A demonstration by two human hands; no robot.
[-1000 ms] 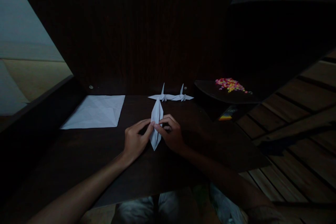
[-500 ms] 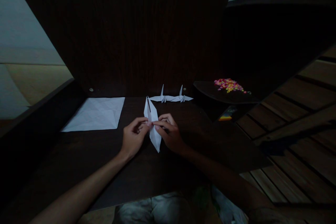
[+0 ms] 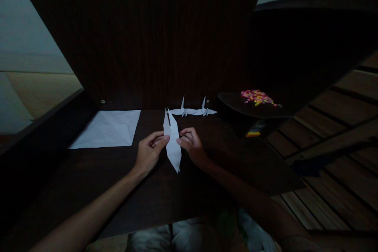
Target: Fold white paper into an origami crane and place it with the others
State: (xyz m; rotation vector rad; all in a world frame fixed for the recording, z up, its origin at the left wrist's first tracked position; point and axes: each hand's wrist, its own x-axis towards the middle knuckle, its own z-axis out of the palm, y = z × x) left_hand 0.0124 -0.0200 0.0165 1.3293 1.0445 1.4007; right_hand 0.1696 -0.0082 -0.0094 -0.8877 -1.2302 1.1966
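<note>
A folded white paper (image 3: 173, 147), long and diamond-shaped with a slit at its far end, is held up above the dark desk. My left hand (image 3: 150, 147) pinches its left edge, thumb on the near face and fingers behind. On the right edge, my right hand (image 3: 193, 147) grips it the same way, with its thumb at the middle. Just beyond the folded paper, two white paper cranes (image 3: 193, 112) stand side by side against the back panel, their wings spread and necks pointing up.
A creased white sheet (image 3: 109, 128) lies flat at the left, beside the desk's side board (image 3: 44, 126). To the right, a low corner shelf (image 3: 233, 102) carries a heap of small pink and yellow pieces (image 3: 256, 97). A slatted wooden surface (image 3: 333, 145) lies beyond.
My thumbs have moved apart from the paper's middle toward its two edges. The paper's front face now shows flatter and wider.
</note>
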